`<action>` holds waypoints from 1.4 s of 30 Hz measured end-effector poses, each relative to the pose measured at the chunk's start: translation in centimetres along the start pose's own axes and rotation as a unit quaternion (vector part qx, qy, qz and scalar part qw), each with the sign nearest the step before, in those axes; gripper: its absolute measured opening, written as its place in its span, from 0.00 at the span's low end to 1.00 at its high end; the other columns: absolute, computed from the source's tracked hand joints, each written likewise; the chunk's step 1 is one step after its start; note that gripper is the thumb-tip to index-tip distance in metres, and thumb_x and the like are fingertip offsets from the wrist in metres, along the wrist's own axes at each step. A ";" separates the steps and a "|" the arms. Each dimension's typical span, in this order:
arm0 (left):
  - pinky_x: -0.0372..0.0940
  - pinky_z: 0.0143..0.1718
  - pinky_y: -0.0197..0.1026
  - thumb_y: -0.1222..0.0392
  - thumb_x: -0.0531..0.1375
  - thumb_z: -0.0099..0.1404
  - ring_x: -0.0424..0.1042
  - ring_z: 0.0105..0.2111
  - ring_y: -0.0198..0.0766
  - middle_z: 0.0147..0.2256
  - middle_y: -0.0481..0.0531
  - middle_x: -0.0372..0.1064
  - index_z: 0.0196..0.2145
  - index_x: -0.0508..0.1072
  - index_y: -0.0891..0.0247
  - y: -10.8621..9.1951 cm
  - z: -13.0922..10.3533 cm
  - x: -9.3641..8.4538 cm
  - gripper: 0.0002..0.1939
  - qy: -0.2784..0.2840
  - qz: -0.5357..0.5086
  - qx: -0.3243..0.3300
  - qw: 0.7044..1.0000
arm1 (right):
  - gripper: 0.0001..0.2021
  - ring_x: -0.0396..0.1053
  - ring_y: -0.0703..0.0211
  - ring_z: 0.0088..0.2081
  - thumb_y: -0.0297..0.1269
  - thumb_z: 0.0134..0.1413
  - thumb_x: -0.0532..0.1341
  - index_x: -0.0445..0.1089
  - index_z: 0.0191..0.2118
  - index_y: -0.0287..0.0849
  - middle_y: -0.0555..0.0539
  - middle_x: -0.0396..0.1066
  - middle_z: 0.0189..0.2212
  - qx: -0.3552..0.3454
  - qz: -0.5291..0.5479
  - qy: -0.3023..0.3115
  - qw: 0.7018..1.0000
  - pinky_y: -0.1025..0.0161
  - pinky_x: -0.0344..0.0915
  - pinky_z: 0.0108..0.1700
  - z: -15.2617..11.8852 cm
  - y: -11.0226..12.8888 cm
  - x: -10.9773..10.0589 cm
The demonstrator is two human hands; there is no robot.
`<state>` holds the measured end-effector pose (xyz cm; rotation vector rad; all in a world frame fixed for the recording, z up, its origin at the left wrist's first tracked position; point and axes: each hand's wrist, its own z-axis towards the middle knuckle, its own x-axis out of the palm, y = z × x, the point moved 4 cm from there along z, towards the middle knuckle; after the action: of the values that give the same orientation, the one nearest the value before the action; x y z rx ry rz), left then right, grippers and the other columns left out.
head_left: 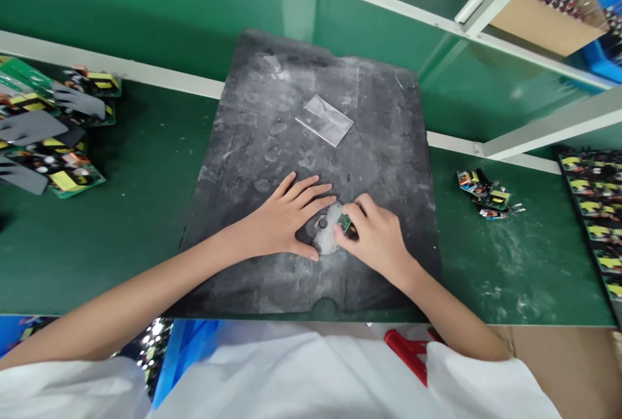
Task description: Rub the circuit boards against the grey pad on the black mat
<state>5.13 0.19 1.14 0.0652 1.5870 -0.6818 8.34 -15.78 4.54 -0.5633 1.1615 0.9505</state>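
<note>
My left hand (291,218) lies flat on the black mat (262,108), its fingers spread and thumb apart. Between its thumb and forefinger sits a pale grey, roundish patch or plate (326,231) with a dark round spot in it; I cannot tell exactly what it is. My right hand (373,232) is closed, pinching a small green circuit board (345,222) with dark parts at the patch's right edge. Its fingers and thumb cover most of the board. Farther up the mat rests a clear, flat rectangular plastic piece (325,120), touched by neither hand.
On the green bench, circuit boards with grey metal plates (78,101) are piled at the left. A small cluster of boards (488,195) lies to the right, near a tray of boards (597,212). White frame bars (549,124) cross the right side. A red handle (408,354) shows below the edge.
</note>
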 end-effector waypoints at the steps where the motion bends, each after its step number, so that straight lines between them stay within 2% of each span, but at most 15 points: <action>1: 0.30 0.64 0.62 0.28 0.56 0.51 0.41 0.65 0.57 0.65 0.57 0.45 0.64 0.52 0.60 0.0 0.0 0.0 0.51 0.002 -0.001 0.002 1.000 | 0.09 0.60 0.64 0.25 0.41 0.56 0.54 0.66 0.31 0.41 0.49 0.62 0.28 -0.020 0.009 0.003 1.000 0.66 0.53 0.27 0.0 0.2 0.0; 4: 0.30 0.64 0.62 0.28 0.55 0.51 0.41 0.65 0.56 0.65 0.57 0.45 0.64 0.53 0.59 0.0 -0.1 0.0 0.49 0.003 -0.005 0.008 1.000 | 0.09 0.60 0.64 0.25 0.42 0.55 0.55 0.66 0.31 0.43 0.49 0.62 0.27 -0.085 0.048 0.014 0.995 0.66 0.53 0.26 -0.3 0.9 0.0; 8: 0.31 0.64 0.62 0.30 0.58 0.51 0.41 0.65 0.57 0.65 0.58 0.45 0.64 0.51 0.60 0.0 -0.1 0.0 0.50 -0.005 -0.006 0.005 1.000 | 0.09 0.61 0.64 0.25 0.41 0.56 0.54 0.67 0.33 0.42 0.49 0.63 0.29 0.003 0.020 0.012 1.000 0.66 0.54 0.27 -0.2 -0.1 0.1; 9: 0.32 0.63 0.63 0.30 0.58 0.51 0.41 0.65 0.58 0.65 0.58 0.45 0.64 0.52 0.60 0.0 -0.1 0.0 0.51 -0.006 -0.007 0.005 1.000 | 0.09 0.61 0.64 0.25 0.41 0.56 0.54 0.67 0.32 0.41 0.48 0.63 0.29 0.004 0.021 0.013 1.000 0.66 0.55 0.27 -0.1 -0.1 0.1; 13: 0.31 0.63 0.62 0.30 0.56 0.52 0.41 0.65 0.57 0.65 0.58 0.46 0.64 0.52 0.60 -0.1 -0.1 0.1 0.49 -0.003 -0.004 0.008 1.000 | 0.09 0.61 0.64 0.25 0.41 0.54 0.55 0.66 0.29 0.43 0.49 0.62 0.27 -0.088 0.060 0.023 0.994 0.66 0.54 0.27 -0.2 0.9 0.2; 17: 0.32 0.63 0.62 0.29 0.56 0.52 0.41 0.65 0.57 0.65 0.58 0.46 0.64 0.51 0.61 -0.1 -0.1 0.1 0.51 -0.006 -0.002 0.003 1.000 | 0.10 0.61 0.64 0.25 0.41 0.56 0.55 0.67 0.31 0.41 0.49 0.63 0.28 -0.003 0.027 0.016 0.999 0.66 0.54 0.27 -0.1 0.1 0.1; 18: 0.32 0.63 0.62 0.29 0.56 0.52 0.41 0.65 0.57 0.65 0.58 0.46 0.64 0.51 0.61 0.0 -0.1 0.1 0.51 -0.007 -0.004 0.004 1.000 | 0.10 0.61 0.64 0.25 0.41 0.56 0.55 0.66 0.31 0.41 0.49 0.63 0.28 -0.008 0.030 0.019 0.999 0.66 0.54 0.27 -0.1 0.2 0.1; 21: 0.32 0.64 0.62 0.30 0.56 0.53 0.41 0.65 0.56 0.65 0.57 0.47 0.64 0.51 0.60 0.0 -0.1 0.0 0.49 -0.011 -0.012 0.007 1.000 | 0.08 0.60 0.65 0.25 0.40 0.55 0.55 0.66 0.30 0.43 0.50 0.62 0.27 -0.083 0.068 0.034 0.994 0.66 0.54 0.27 -0.2 0.9 0.2; 22: 0.32 0.64 0.62 0.31 0.56 0.54 0.41 0.65 0.56 0.65 0.57 0.47 0.64 0.51 0.60 0.0 -0.1 0.0 0.48 -0.011 -0.014 0.008 1.000 | 0.08 0.60 0.65 0.25 0.40 0.55 0.55 0.66 0.30 0.43 0.50 0.62 0.27 -0.085 0.072 0.035 0.993 0.67 0.53 0.26 -0.2 0.9 0.2; 26: 0.32 0.64 0.62 0.30 0.56 0.52 0.41 0.65 0.57 0.65 0.58 0.46 0.64 0.51 0.62 -0.1 -0.1 0.0 0.50 -0.005 -0.010 0.005 1.000 | 0.09 0.61 0.65 0.25 0.41 0.56 0.55 0.66 0.32 0.41 0.49 0.62 0.29 0.018 0.036 0.027 0.999 0.67 0.54 0.27 -0.1 -0.4 0.3; 31: 0.31 0.64 0.61 0.30 0.55 0.54 0.41 0.65 0.55 0.65 0.57 0.46 0.63 0.53 0.62 -0.2 0.0 -0.2 0.48 0.000 -0.003 0.000 1.000 | 0.09 0.61 0.64 0.25 0.41 0.55 0.55 0.65 0.29 0.43 0.50 0.61 0.27 -0.094 0.066 0.041 0.993 0.66 0.54 0.27 -0.3 1.0 0.3; 35: 0.31 0.64 0.61 0.28 0.55 0.52 0.42 0.65 0.56 0.65 0.58 0.46 0.63 0.53 0.64 -0.2 0.1 -0.2 0.51 0.003 0.001 -0.001 1.000 | 0.09 0.61 0.64 0.25 0.41 0.56 0.54 0.66 0.31 0.41 0.49 0.62 0.28 -0.009 0.029 0.023 0.999 0.66 0.54 0.26 0.0 0.2 0.1; 39: 0.31 0.64 0.61 0.30 0.56 0.53 0.42 0.65 0.55 0.65 0.57 0.47 0.63 0.53 0.63 -0.3 0.0 -0.3 0.49 0.005 -0.001 -0.004 1.000 | 0.08 0.60 0.64 0.25 0.40 0.55 0.55 0.66 0.30 0.42 0.49 0.62 0.27 -0.090 0.064 0.044 0.993 0.66 0.54 0.26 0.0 0.9 0.1; 40: 0.31 0.64 0.61 0.30 0.56 0.53 0.42 0.65 0.55 0.65 0.57 0.47 0.63 0.53 0.63 -0.3 0.0 -0.3 0.48 0.004 -0.002 -0.004 1.000 | 0.08 0.60 0.64 0.25 0.40 0.55 0.54 0.66 0.30 0.42 0.50 0.62 0.28 -0.091 0.066 0.044 0.993 0.66 0.54 0.26 0.0 0.9 0.1; 42: 0.31 0.64 0.61 0.29 0.56 0.52 0.42 0.65 0.55 0.65 0.58 0.47 0.63 0.53 0.63 -0.3 0.0 -0.2 0.49 0.001 -0.006 -0.001 1.000 | 0.09 0.60 0.65 0.25 0.40 0.56 0.54 0.66 0.31 0.42 0.49 0.62 0.28 -0.043 0.049 0.035 0.997 0.67 0.54 0.26 0.1 0.3 0.1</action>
<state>4.98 0.01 1.49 0.0538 1.5907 -0.6892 8.13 -15.45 4.51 -0.6170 1.2235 1.0767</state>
